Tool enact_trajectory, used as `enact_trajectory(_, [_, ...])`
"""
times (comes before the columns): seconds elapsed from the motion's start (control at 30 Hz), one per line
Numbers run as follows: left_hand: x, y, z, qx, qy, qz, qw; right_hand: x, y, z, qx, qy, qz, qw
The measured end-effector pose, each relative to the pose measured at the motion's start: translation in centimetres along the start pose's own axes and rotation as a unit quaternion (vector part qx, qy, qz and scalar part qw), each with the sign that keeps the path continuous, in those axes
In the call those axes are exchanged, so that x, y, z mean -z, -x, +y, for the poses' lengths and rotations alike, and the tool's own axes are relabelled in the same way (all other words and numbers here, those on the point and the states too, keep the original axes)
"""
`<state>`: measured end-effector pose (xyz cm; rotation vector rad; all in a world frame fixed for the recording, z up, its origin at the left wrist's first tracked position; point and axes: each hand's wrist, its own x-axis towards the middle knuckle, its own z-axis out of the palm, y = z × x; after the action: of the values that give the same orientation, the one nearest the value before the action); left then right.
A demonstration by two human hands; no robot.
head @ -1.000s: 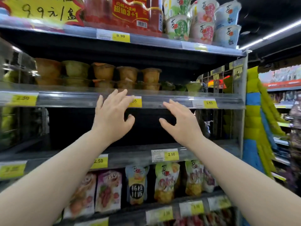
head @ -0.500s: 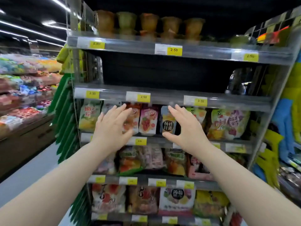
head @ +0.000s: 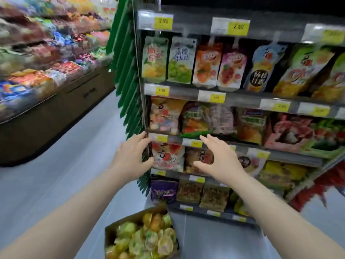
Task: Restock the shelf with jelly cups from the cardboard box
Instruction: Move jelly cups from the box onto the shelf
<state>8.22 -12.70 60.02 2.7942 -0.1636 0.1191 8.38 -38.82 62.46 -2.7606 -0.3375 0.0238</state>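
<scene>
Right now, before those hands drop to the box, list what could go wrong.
1. The jelly cups are heaped to the rim of the cardboard box. Grabbing several with the empty left hand and right hand may spill some onto the floor.
2. The box sits on the aisle floor beside the shelf, so a step forward could trip on it.
3. Both hands hover before packed snack bags; a careless sweep may knock one off.

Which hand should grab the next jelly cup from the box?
Probably the left hand: it is empty, fingers relaxed, and appears more directly above the cardboard box of jelly cups. The right hand, also empty, sits farther to the side.
</scene>
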Motion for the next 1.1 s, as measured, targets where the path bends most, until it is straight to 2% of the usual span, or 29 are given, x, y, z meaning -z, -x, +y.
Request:
enact_trajectory(0.33, [-11.7, 1.0, -17.0, 0.059, 0.015, -0.178, 0.982, -20.8, -3.9, -3.0, -0.108, -0.112, -0.154, 0.976])
enact_trajectory(0.57, [-25.2, 3.5, -23.8, 0.123, 0.051, -0.256, 0.957, -37.1, -3.7, -0.8, -0.156, -0.133, -0.223, 0.953])
enact_trajectory(0.77, [-39.5, 5.8, -27.3, 0.115, 0.073, -0.302, 0.943, -50.9, -3.3, 3.9, -0.175, -0.136, -0.247, 0.943])
enact_trajectory(0.9, [-47.9, 6.0, -29.7, 0.107, 0.062, -0.300, 0.946, -59.3, -3.2, 7.1, -0.196, -0.144, -0.244, 0.939])
enact_trajectory(1.1, [-58.2, 3.8, -31.0, 0.049, 0.044, -0.263, 0.963, -69.0, -4.3, 10.5, -0.201, -0.145, -0.180, 0.952])
